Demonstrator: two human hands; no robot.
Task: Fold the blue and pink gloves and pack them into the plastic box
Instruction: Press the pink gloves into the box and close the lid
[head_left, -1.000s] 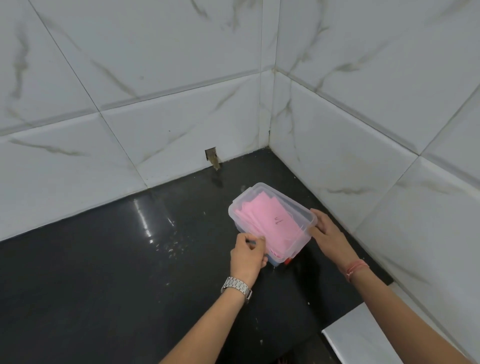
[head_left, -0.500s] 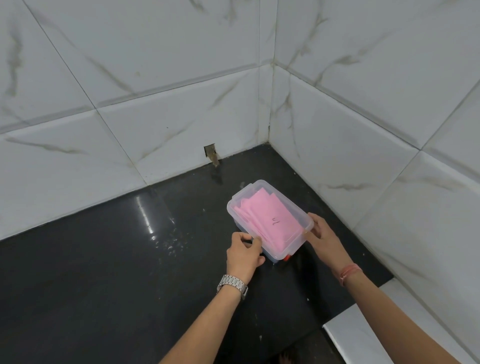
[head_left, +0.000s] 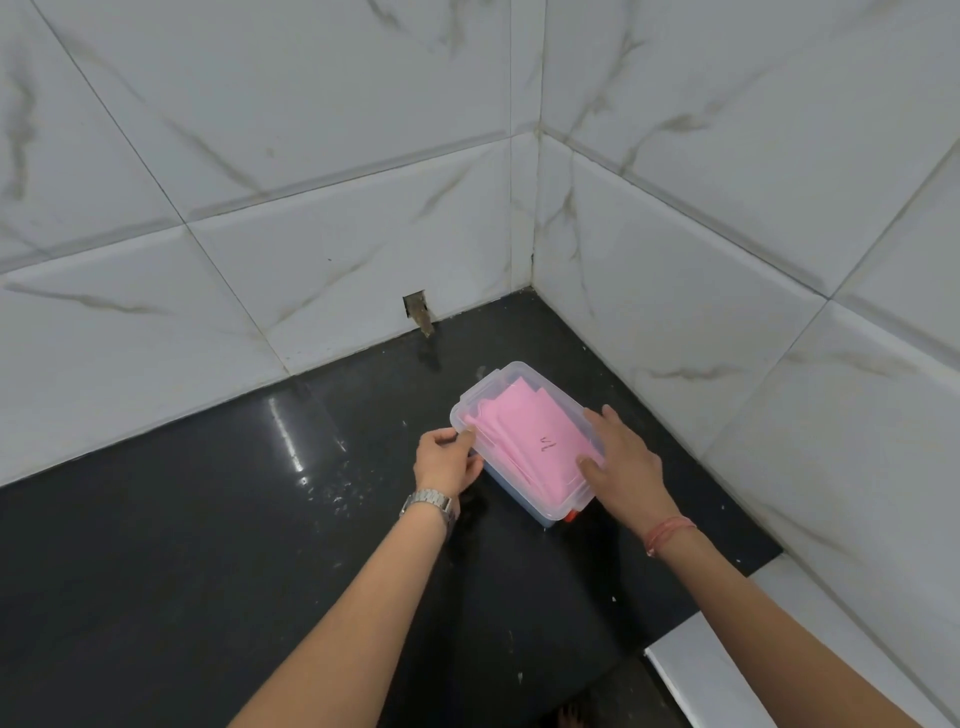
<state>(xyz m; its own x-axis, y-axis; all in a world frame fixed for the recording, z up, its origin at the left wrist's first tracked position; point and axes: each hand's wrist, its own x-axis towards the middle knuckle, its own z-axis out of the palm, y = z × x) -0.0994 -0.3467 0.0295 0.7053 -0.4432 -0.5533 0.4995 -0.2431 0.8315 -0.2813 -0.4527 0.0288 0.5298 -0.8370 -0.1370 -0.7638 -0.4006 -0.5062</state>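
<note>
A clear plastic box with a clear lid on it stands on the black counter near the corner of the tiled walls. Folded pink gloves show through the lid, and something blue shows low at the box's front left side. My left hand grips the box's left rim with the fingertips. My right hand lies flat on the lid's right half, fingers spread. An orange-red latch shows at the box's near corner.
The glossy black counter runs left and towards me. White marble-look tiled walls close the back and right. A small hole in the back wall sits by the counter. A white ledge lies at the lower right.
My right hand has moved from the box's right edge up onto the lid. My left hand has shifted along the left rim. The box has stayed near the corner.
</note>
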